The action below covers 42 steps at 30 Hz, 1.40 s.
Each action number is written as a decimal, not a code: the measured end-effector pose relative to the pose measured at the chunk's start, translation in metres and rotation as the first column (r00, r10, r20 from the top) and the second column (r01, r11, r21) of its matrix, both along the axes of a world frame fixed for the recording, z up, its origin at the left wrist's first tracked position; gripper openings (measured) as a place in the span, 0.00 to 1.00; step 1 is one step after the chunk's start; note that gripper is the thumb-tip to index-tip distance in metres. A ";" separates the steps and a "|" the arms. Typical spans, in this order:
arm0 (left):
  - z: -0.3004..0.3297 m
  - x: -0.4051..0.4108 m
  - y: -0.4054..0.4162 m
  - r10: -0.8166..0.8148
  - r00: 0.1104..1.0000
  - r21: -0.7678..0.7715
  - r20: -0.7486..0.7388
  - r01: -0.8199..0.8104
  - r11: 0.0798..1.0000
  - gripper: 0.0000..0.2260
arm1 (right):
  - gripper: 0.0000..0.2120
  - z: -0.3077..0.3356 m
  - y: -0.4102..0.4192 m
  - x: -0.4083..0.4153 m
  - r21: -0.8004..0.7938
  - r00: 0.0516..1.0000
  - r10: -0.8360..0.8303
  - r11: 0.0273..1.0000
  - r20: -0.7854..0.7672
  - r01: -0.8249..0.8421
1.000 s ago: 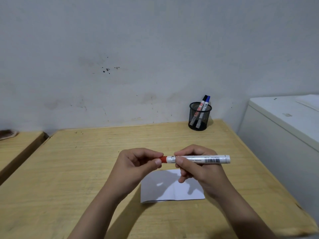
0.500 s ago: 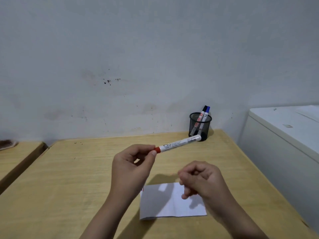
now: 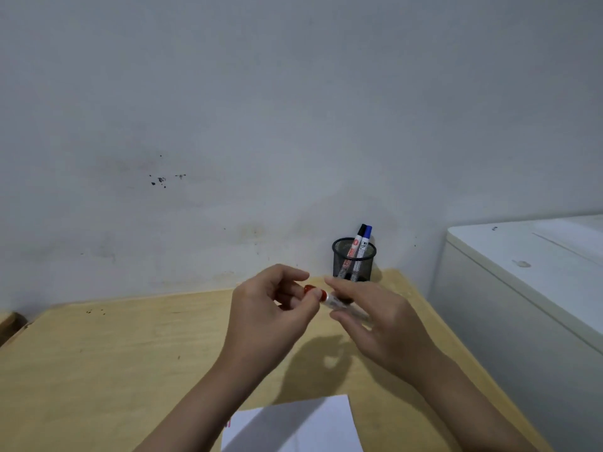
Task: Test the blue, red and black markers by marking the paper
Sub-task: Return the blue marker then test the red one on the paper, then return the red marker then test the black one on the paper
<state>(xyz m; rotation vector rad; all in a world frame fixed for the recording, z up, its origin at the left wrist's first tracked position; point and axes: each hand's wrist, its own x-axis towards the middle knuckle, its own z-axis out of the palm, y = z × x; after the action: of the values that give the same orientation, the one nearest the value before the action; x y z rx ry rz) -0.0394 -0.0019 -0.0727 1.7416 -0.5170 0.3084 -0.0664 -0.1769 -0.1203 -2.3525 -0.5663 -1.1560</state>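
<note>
The red marker (image 3: 329, 299), a white barrel with a red cap, hangs blurred over the wooden table (image 3: 114, 353). My left hand (image 3: 270, 314) pinches its red cap end. My right hand (image 3: 378, 324) has its fingers and thumb spread around the barrel, with a gap on either side. The white paper (image 3: 293, 425) lies at the bottom edge and carries a small red mark on its left rim. A black mesh holder (image 3: 354, 261) by the wall holds the black marker (image 3: 359, 236) and the blue marker (image 3: 367, 234), both upright and capped.
A white cabinet (image 3: 528, 288) stands against the table's right side. A grey wall closes the back. Another wooden surface (image 3: 9, 321) shows at the far left edge.
The view tilted up, so the paper slid toward the bottom edge. My right hand let go of the marker, then rose back to its barrel. My left hand kept hold of the cap end.
</note>
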 end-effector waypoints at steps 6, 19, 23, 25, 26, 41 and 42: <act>-0.004 0.073 -0.044 0.050 0.999 0.008 -0.022 -0.050 0.999 0.11 | 0.33 0.049 -0.058 0.043 0.540 0.994 -0.107 0.838 0.034 0.072; -0.064 0.149 -0.129 0.039 0.997 0.244 0.074 -0.056 0.968 0.14 | 0.25 0.020 -0.113 0.138 0.544 0.895 -0.242 0.724 -0.376 0.424; -0.067 0.151 -0.128 0.049 0.998 0.181 0.038 -0.055 0.982 0.14 | 0.20 0.005 -0.114 0.146 0.413 0.842 -0.241 0.785 -0.482 0.461; -0.069 0.152 -0.127 0.040 0.999 0.147 0.022 -0.043 0.988 0.13 | 0.20 0.001 -0.114 0.150 0.320 0.809 -0.292 0.809 -0.509 0.494; -0.070 0.152 -0.127 0.039 0.999 0.132 0.019 -0.041 0.990 0.13 | 0.20 0.000 -0.114 0.152 0.289 0.802 -0.317 0.814 -0.506 0.504; -0.071 0.152 -0.123 0.012 0.996 0.155 0.091 -0.027 0.987 0.12 | 0.05 0.018 -0.086 0.163 0.240 0.777 -0.470 0.767 -0.419 0.594; -0.068 0.150 -0.121 0.010 0.996 0.170 0.089 -0.025 0.985 0.11 | 0.05 0.022 -0.084 0.159 0.309 0.807 -0.388 0.779 -0.446 0.545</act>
<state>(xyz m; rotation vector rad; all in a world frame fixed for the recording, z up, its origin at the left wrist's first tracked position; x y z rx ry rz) 0.1107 -0.1232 -0.1406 1.9063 -0.6070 0.3627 0.0922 -0.2605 -0.0984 -2.2761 0.4123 -0.8771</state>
